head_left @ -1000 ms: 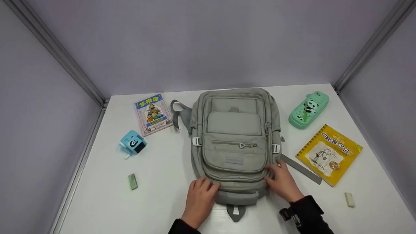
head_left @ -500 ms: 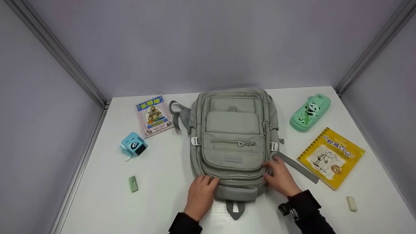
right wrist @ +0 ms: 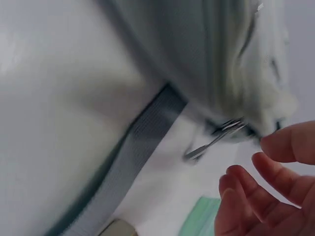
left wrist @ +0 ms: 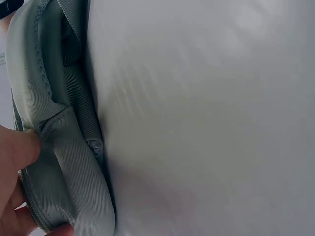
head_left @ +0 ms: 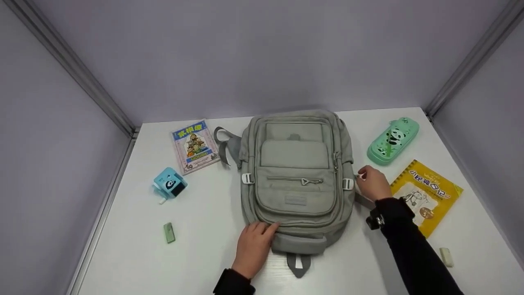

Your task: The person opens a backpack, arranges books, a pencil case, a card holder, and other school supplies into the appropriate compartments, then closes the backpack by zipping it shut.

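Note:
A grey-green backpack (head_left: pixel 294 153) lies front up on the white table, its carry handle (head_left: pixel 299 244) toward me. My left hand (head_left: pixel 254 246) grips its near left corner; in the left wrist view the thumb (left wrist: pixel 24 147) presses on the fabric, with fingers around the zipped edge. Beside the bag's right side is my right hand (head_left: pixel 373 182), fingers bent. The right wrist view, partly blurred, has a metal zipper pull (right wrist: pixel 214 142) hanging from the bag, just short of the fingertips (right wrist: pixel 263 160). Thumb and forefinger stand slightly apart there with nothing between them.
Right of the bag lie a green panda pencil case (head_left: pixel 393 141), a yellow book (head_left: pixel 440 194) partly behind my wrist and a whitish eraser (head_left: pixel 446 257). Left are a picture-covered booklet (head_left: pixel 195 146), a blue pencil sharpener (head_left: pixel 169 182) and a green eraser (head_left: pixel 169 232). A grey strap (right wrist: pixel 142 132) trails right.
My right hand has left the bag's near right corner and moved up and outward to the zipper pull on its right side. The left hand has kept its hold.

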`<control>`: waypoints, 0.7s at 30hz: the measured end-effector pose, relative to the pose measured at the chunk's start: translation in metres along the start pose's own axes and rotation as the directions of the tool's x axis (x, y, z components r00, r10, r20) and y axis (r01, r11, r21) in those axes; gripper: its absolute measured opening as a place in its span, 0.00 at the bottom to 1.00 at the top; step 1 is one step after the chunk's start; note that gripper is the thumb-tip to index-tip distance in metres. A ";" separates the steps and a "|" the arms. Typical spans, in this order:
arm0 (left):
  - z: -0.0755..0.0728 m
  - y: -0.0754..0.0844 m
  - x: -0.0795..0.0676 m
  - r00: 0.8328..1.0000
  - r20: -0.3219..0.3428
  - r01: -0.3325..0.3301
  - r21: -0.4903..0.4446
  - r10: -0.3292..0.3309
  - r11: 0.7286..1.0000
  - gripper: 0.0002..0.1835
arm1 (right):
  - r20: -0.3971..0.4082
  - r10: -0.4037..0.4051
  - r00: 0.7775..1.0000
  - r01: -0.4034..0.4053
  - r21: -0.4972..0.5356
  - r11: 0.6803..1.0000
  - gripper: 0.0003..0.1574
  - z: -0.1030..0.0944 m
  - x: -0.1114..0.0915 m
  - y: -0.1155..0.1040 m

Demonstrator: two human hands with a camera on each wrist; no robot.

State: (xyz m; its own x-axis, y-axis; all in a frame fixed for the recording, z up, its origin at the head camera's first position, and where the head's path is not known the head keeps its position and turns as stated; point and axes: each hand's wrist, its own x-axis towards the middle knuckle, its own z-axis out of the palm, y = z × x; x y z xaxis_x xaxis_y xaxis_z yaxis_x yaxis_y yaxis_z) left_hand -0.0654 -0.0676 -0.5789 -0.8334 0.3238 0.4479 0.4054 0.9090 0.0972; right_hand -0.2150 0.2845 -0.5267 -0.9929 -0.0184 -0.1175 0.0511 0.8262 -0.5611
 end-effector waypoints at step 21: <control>0.005 0.010 0.007 0.996 -0.038 0.077 -0.014 -0.078 0.997 0.14 | -0.076 -0.179 0.981 0.159 -0.217 0.963 0.10 0.012 0.004 0.016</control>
State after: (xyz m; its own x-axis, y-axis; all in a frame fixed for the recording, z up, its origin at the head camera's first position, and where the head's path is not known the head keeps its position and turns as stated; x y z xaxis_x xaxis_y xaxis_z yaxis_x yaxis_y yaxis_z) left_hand -0.0688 -0.0545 -0.5795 -0.8474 0.2418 0.4727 0.3450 0.9275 0.1440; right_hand -0.2170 0.2909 -0.5461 -0.9912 -0.1234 0.0478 -0.1323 0.9151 -0.3810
